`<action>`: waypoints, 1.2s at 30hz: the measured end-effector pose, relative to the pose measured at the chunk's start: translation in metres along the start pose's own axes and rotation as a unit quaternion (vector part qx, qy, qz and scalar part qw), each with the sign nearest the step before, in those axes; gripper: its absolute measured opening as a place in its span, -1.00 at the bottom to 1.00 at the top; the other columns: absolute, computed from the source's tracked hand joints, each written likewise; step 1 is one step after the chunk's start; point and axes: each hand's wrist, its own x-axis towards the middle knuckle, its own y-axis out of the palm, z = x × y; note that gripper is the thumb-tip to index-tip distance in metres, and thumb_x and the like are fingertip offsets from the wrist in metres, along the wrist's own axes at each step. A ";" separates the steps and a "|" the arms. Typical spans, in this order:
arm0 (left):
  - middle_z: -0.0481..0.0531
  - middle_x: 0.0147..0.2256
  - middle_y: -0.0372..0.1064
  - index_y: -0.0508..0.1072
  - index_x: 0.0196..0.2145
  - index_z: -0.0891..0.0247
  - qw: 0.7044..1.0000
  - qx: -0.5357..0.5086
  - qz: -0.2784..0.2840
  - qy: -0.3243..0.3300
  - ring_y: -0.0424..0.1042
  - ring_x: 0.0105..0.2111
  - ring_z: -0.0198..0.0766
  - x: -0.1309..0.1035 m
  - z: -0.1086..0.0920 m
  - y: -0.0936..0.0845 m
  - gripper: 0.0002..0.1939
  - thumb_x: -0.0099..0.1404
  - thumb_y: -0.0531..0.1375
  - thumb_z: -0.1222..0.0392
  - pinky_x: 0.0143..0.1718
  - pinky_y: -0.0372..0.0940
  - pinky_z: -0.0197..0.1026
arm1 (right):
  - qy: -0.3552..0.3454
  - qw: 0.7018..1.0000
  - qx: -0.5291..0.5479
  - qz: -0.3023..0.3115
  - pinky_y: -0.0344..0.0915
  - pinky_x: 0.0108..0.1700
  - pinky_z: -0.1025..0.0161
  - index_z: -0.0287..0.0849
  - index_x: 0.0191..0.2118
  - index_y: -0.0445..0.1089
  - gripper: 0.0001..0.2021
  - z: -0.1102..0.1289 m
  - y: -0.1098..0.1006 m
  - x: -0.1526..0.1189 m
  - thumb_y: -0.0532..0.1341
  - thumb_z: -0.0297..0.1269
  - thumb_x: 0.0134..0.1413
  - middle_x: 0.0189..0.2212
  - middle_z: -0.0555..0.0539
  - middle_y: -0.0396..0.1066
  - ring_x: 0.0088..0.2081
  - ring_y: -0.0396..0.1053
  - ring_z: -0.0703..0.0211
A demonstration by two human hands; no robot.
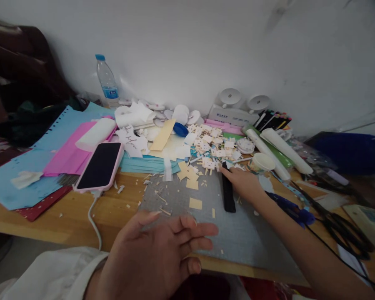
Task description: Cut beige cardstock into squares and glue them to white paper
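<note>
My left hand (162, 246), in a white sleeve, is held palm up over the front edge of the table with its fingers spread and nothing in it. Further right, my bare right arm reaches forward. My right hand (242, 180) closes its fingers across the upper end of a long, flat black object (228, 193) on the grey mat (181, 225); its exact kind is unclear. Just beyond the fingertips lies a heap of small cream paper figures with little faces and legs (208, 143). Cream paper squares (195, 203) and scraps lie between the hands.
At left are a phone (99, 166) on a cable, pink sheets (70, 150) and blue paper (51, 125). A water bottle (108, 81) stands at the back. Paper rolls (286, 150), a paper cup (262, 162), a blue-handled tool (287, 208) and black cables (337, 225) crowd the right.
</note>
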 end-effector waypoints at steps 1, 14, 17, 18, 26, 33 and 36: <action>0.22 -0.01 0.39 0.51 -0.16 0.36 1.000 0.015 -0.002 0.001 0.35 -0.05 -0.16 0.000 0.000 -0.001 -0.61 0.24 0.13 -0.01 -0.06 0.18 -0.22 | -0.008 1.000 -0.002 0.000 0.22 -0.37 0.22 -0.11 0.16 0.26 -0.57 -0.001 0.000 0.000 0.01 -0.50 0.20 -0.24 -0.19 0.44 -0.24 0.43 0.03; -0.09 -0.54 0.19 0.35 -0.53 0.27 0.907 0.393 -0.133 0.072 0.14 -0.49 -0.35 0.015 -0.008 -0.009 -0.72 0.31 0.12 0.13 -0.40 0.06 -0.28 | -0.092 0.897 0.264 -0.344 0.29 -0.07 0.06 -0.04 -0.02 0.37 -0.72 0.050 -0.107 -0.065 0.15 -0.43 0.17 -0.12 -0.13 0.39 -0.08 0.36 0.03; -0.09 -0.55 0.15 0.31 -0.55 0.25 0.892 0.429 -0.131 0.064 0.10 -0.49 -0.33 0.020 -0.005 -0.011 -0.71 0.31 0.10 0.13 -0.39 0.05 -0.26 | -0.137 0.874 0.329 -0.330 0.30 -0.05 0.13 -0.05 -0.07 0.40 -0.78 0.073 -0.130 -0.076 0.16 -0.40 0.20 -0.14 -0.10 0.41 -0.11 0.37 0.12; -0.09 -0.55 0.14 0.30 -0.55 0.25 0.893 0.427 -0.130 0.060 0.09 -0.49 -0.33 0.021 -0.003 -0.013 -0.71 0.31 0.10 0.12 -0.39 0.04 -0.26 | -0.148 0.869 0.343 -0.323 0.31 -0.04 0.15 -0.05 -0.07 0.40 -0.80 0.079 -0.133 -0.077 0.16 -0.38 0.21 -0.15 -0.08 0.42 -0.11 0.37 0.14; -0.12 -0.56 0.06 0.21 -0.55 0.25 0.913 0.390 -0.114 0.022 0.00 -0.52 -0.37 0.026 0.008 -0.028 -0.64 0.31 0.14 0.01 -0.45 -0.03 -0.27 | -0.136 0.826 0.442 -0.323 0.30 -0.07 0.28 -0.11 -0.21 0.39 -0.89 0.091 -0.121 -0.074 0.12 -0.39 0.27 -0.25 -0.02 0.43 -0.16 0.36 0.24; -0.15 -0.57 -0.05 0.11 -0.57 0.24 0.877 0.477 -0.066 -0.005 -0.08 -0.55 -0.39 0.028 -0.003 -0.021 -0.56 0.36 0.09 -0.04 -0.51 -0.11 -0.25 | -0.089 0.829 0.468 -0.293 0.27 -0.18 0.22 -0.12 -0.24 0.20 -0.89 0.084 -0.101 -0.084 -0.02 -0.44 0.28 -0.33 -0.02 0.36 -0.24 0.33 0.20; -0.16 -0.59 -0.15 -0.01 -0.60 0.23 0.803 0.591 -0.068 0.032 -0.13 -0.57 -0.38 0.024 -0.016 -0.015 -0.52 0.39 0.05 -0.01 -0.54 -0.13 -0.25 | -0.014 0.847 0.451 -0.280 0.26 -0.26 0.24 -0.11 -0.27 0.18 -0.88 0.067 -0.084 -0.097 -0.05 -0.39 0.28 -0.38 -0.02 0.33 -0.32 0.33 0.19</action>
